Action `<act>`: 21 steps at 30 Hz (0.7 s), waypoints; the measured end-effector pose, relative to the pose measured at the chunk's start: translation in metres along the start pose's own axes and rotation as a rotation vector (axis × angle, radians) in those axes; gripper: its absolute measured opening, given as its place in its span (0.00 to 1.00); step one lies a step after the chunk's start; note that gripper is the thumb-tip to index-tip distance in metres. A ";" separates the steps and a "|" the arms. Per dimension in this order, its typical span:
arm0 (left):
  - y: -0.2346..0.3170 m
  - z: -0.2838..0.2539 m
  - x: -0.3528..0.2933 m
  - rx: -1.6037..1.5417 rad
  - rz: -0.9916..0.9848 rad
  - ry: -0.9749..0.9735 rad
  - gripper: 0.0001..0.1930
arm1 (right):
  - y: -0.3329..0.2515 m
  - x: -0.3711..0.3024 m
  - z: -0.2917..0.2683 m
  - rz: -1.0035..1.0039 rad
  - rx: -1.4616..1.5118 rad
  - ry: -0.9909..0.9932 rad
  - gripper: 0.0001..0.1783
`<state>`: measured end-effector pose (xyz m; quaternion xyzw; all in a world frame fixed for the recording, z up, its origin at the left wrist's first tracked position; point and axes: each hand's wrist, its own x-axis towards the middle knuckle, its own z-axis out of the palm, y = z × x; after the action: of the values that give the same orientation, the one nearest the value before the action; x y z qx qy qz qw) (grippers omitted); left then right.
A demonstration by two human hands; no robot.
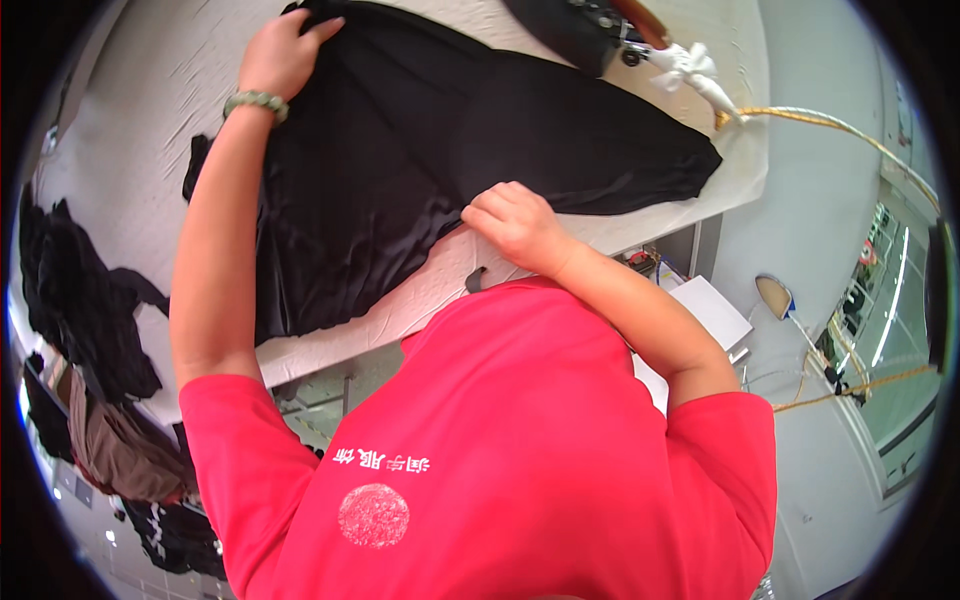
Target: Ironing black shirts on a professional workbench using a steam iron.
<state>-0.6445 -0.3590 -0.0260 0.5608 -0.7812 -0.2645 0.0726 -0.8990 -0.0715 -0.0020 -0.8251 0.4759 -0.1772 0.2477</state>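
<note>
A black garment (400, 130) of smooth, slightly shiny cloth lies spread across the pale-covered table (160, 100), with soft folds along its near edge. Its narrow end points right. At the far left corner of the cloth, my left hand (280, 55), with a beaded bracelet at the wrist, has its fingers closed on the fabric. My right hand (515, 225) is at the near edge of the garment, its fingers bent together and pinching the cloth there. The fingertips of both hands are partly hidden.
Beyond the garment stands a black steam iron (570, 30) with a brown handle; a white cloth (688, 70) is tied by its cord (800, 117), which runs off right. Dark clothes (80, 300) hang at the table's left side. White papers (712, 310) lie below its right edge.
</note>
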 end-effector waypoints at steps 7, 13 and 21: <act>0.025 -0.011 -0.009 -0.504 -0.191 -0.155 0.25 | 0.034 -0.041 -0.059 0.269 -0.214 0.266 0.10; 0.043 0.009 -0.029 -0.142 0.023 0.474 0.17 | 0.104 -0.179 -0.138 1.212 -0.351 -0.264 0.22; 0.195 0.113 -0.135 -0.181 0.612 0.173 0.09 | 0.203 -0.218 -0.150 1.261 -0.207 0.417 0.25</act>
<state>-0.8056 -0.1533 -0.0009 0.3115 -0.8777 -0.2501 0.2645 -1.2259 -0.0032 -0.0092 -0.3571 0.9192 -0.1077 0.1264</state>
